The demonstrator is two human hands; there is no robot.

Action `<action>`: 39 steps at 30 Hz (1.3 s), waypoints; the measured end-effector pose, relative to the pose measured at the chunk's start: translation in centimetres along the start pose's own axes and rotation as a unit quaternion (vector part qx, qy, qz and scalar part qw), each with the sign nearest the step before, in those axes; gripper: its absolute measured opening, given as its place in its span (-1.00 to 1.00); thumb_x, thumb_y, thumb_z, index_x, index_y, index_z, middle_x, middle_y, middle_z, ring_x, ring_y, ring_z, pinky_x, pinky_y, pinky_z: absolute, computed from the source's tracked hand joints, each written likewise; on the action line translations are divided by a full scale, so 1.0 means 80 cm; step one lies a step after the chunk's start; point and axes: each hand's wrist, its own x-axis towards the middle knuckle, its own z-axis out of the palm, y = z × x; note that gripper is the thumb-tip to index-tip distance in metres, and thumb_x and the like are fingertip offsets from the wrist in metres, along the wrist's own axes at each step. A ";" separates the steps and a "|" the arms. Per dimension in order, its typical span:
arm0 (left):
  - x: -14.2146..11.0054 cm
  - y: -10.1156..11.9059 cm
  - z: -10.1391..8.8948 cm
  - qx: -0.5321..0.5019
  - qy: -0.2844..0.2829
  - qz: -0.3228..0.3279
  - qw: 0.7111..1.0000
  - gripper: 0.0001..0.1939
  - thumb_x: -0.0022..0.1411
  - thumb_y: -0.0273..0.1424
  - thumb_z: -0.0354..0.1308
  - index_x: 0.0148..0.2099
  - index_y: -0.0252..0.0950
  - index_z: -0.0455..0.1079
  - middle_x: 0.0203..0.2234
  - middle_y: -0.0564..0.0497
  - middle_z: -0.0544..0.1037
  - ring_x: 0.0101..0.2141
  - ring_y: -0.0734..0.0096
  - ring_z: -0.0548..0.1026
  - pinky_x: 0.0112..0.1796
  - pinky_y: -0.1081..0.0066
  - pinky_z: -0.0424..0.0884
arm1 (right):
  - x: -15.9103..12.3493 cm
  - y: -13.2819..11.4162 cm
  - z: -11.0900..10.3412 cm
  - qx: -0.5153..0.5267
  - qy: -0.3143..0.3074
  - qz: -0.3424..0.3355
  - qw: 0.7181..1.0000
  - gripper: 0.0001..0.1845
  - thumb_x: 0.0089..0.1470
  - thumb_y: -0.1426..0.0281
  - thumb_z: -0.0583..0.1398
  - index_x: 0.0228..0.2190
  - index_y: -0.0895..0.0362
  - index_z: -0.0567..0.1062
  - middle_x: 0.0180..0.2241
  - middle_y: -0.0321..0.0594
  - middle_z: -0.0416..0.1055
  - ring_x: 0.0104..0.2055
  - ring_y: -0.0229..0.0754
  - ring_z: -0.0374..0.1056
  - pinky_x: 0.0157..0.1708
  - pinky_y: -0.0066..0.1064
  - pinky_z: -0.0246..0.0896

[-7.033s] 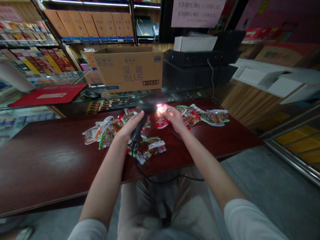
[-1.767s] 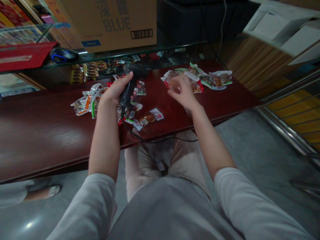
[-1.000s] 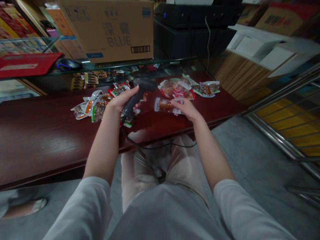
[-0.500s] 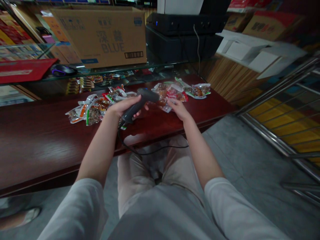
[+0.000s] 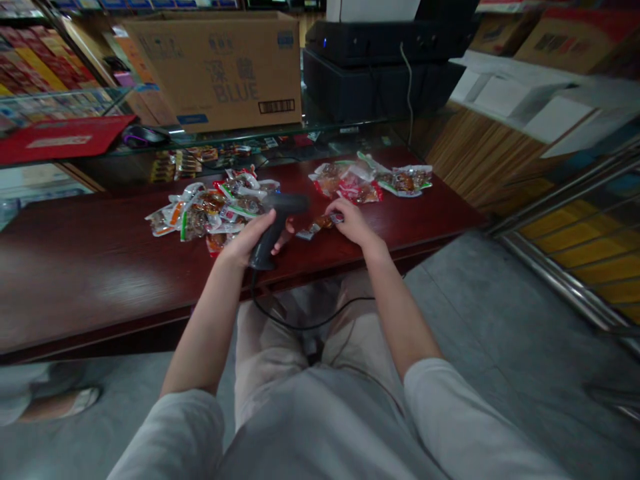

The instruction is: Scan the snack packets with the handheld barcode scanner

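Observation:
My left hand [image 5: 250, 241] is wrapped round the grip of a black barcode scanner [image 5: 273, 230], its head pointing right and its cable hanging down over my lap. Between the thumb and fingers of my right hand [image 5: 351, 222] is a small clear snack packet [image 5: 320, 225] with brown contents, just above the tabletop to the right of the scanner. A heap of similar snack packets [image 5: 200, 212] lies to the left, partly behind the scanner. Beyond my right hand rests a second group of packets [image 5: 350, 180], some with red or green edges.
The dark red wooden table [image 5: 100, 267] runs across in front of me. Behind it stand a cardboard box [image 5: 220, 80], a computer mouse [image 5: 145, 137] and black equipment [image 5: 385, 80] on a glass counter. A metal rack [image 5: 565, 280] is at the right; a person's foot [image 5: 83, 401] shows at lower left.
My right hand has drawn one packet out from the right group towards me. The scanner has tilted more upright in my left hand. The view has shifted slightly.

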 end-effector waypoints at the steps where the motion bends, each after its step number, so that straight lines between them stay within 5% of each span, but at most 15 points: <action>1: 0.000 -0.003 0.002 -0.011 0.006 -0.001 1.000 -0.46 0.18 0.03 0.28 -0.10 -0.39 0.48 -0.49 -0.06 0.57 -0.68 0.55 0.35 -0.71 0.54 0.27 | 0.000 0.001 0.000 0.001 -0.012 -0.003 1.000 -0.71 -0.14 0.60 0.13 -0.36 0.10 0.54 -0.18 -0.12 0.51 -0.04 -0.02 0.42 0.08 -0.12 0.28; 8: -0.008 -0.008 -0.004 -0.057 0.045 -0.016 0.997 -0.53 0.26 -0.06 0.24 -0.05 -0.39 0.46 -0.34 -0.12 0.62 -0.67 0.58 0.37 -0.74 0.54 0.27 | 0.003 -0.002 -0.020 -0.002 -0.180 0.018 0.984 -0.44 -0.14 0.29 0.41 -0.03 -0.01 0.56 0.12 -0.17 0.46 0.23 0.10 0.27 0.27 0.06 0.08; 11: -0.011 -0.009 -0.008 -0.062 0.044 -0.029 0.997 -0.54 0.27 -0.07 0.23 -0.04 -0.39 0.46 -0.34 -0.11 0.61 -0.68 0.59 0.36 -0.74 0.54 0.28 | 0.004 -0.009 -0.024 -0.013 -0.212 0.008 0.977 -0.43 -0.16 0.18 0.46 -0.05 -0.04 0.59 0.19 -0.17 0.41 0.29 0.11 0.22 0.31 0.06 -0.01; 18: -0.015 -0.012 -0.011 -0.038 -0.005 -0.034 0.999 -0.48 0.19 0.00 0.28 -0.08 -0.39 0.46 -0.37 -0.11 0.61 -0.68 0.57 0.36 -0.73 0.54 0.28 | -0.004 -0.009 -0.007 0.013 -0.090 0.076 0.993 -0.52 -0.19 0.24 0.43 -0.20 0.08 0.47 -0.05 -0.15 0.51 -0.01 0.05 0.41 0.06 -0.06 0.26; 23: -0.014 -0.013 -0.008 -0.019 -0.010 -0.016 1.000 -0.44 0.08 0.04 0.35 -0.14 -0.37 0.45 -0.36 -0.10 0.61 -0.67 0.57 0.38 -0.74 0.54 0.29 | -0.003 -0.002 -0.004 0.018 0.022 0.094 0.995 -0.53 -0.22 0.25 0.41 -0.25 0.09 0.41 -0.19 -0.19 0.49 -0.11 0.02 0.40 -0.02 -0.13 0.27; 39: 0.006 -0.008 0.008 -0.012 0.038 -0.030 0.999 -0.51 0.17 -0.01 0.31 -0.19 -0.38 0.40 -0.39 -0.08 0.60 -0.68 0.58 0.39 -0.74 0.55 0.25 | 0.003 0.017 0.001 0.000 0.103 0.089 0.991 -0.45 -0.19 0.21 0.41 -0.14 0.11 0.44 -0.08 -0.07 0.49 0.01 0.11 0.39 0.10 -0.03 0.25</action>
